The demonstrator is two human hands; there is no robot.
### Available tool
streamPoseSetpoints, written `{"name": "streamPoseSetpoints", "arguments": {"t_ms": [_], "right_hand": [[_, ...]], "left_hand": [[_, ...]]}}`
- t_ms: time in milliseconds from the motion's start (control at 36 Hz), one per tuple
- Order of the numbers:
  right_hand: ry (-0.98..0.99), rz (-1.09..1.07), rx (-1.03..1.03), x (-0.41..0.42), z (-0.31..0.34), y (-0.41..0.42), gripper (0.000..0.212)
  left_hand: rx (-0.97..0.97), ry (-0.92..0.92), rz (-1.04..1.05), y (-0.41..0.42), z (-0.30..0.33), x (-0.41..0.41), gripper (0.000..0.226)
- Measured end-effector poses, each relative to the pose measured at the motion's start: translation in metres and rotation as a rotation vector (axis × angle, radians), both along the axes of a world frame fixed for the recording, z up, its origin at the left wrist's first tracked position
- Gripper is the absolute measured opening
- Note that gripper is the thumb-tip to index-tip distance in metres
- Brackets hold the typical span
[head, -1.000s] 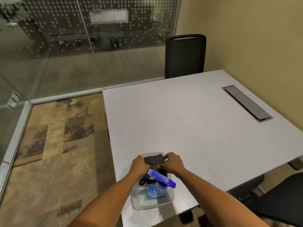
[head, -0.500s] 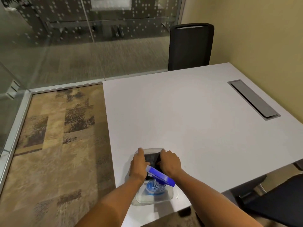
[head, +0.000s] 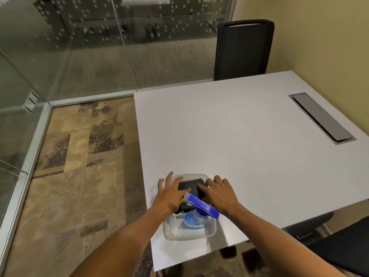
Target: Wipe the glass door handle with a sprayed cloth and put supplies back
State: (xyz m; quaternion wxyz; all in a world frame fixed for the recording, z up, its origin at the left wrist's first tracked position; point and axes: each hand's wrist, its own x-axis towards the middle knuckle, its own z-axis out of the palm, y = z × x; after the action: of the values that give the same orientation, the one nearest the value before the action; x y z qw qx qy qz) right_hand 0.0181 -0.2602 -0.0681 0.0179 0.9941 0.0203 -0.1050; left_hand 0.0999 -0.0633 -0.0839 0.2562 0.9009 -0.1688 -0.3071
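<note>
A clear plastic container (head: 211,230) sits near the front left corner of the white table (head: 239,136). Inside it stands a spray bottle (head: 194,218) with a blue trigger head, and a folded dark cloth (head: 191,185) lies in the far half. My left hand (head: 171,193) rests flat on the cloth's left side, fingers spread over the container's rim. My right hand (head: 217,193) lies flat on the cloth's right side, fingers apart. Neither hand grips anything. The glass door handle is out of view.
A black chair (head: 242,48) stands at the table's far side, another black chair (head: 343,250) at the near right. A grey cable hatch (head: 321,118) is set into the table by the yellow wall. Glass partitions (head: 79,47) bound the patterned carpet on the left.
Both hands went from closed fingers pinching the cloth to flat, spread fingers resting on it. The camera tilted down slightly.
</note>
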Motion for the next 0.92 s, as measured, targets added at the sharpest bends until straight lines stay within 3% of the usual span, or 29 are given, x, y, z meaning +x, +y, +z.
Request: {"name": "streamPoseSetpoints", "arguments": {"t_ms": [111, 278, 528, 722, 917], "right_hand": [[0.048, 0.005, 0.085, 0.002, 0.002, 0.001, 0.060], [0.120, 0.014, 0.149, 0.011, 0.007, 0.002, 0.059], [0.089, 0.041, 0.073, 0.010, 0.005, -0.003, 0.060], [0.105, 0.122, 0.074, 0.008, 0.008, -0.011, 0.064], [0.110, 0.123, 0.269, 0.002, 0.033, -0.020, 0.052]], "left_hand": [[0.003, 0.076, 0.077, 0.007, -0.012, -0.006, 0.070], [-0.247, 0.233, 0.353, -0.004, -0.013, -0.024, 0.065], [0.131, 0.012, 0.155, -0.015, 0.016, -0.026, 0.066], [0.104, -0.051, 0.176, -0.015, 0.026, -0.038, 0.054], [0.144, -0.254, -0.023, -0.007, 0.047, -0.037, 0.046]]}}
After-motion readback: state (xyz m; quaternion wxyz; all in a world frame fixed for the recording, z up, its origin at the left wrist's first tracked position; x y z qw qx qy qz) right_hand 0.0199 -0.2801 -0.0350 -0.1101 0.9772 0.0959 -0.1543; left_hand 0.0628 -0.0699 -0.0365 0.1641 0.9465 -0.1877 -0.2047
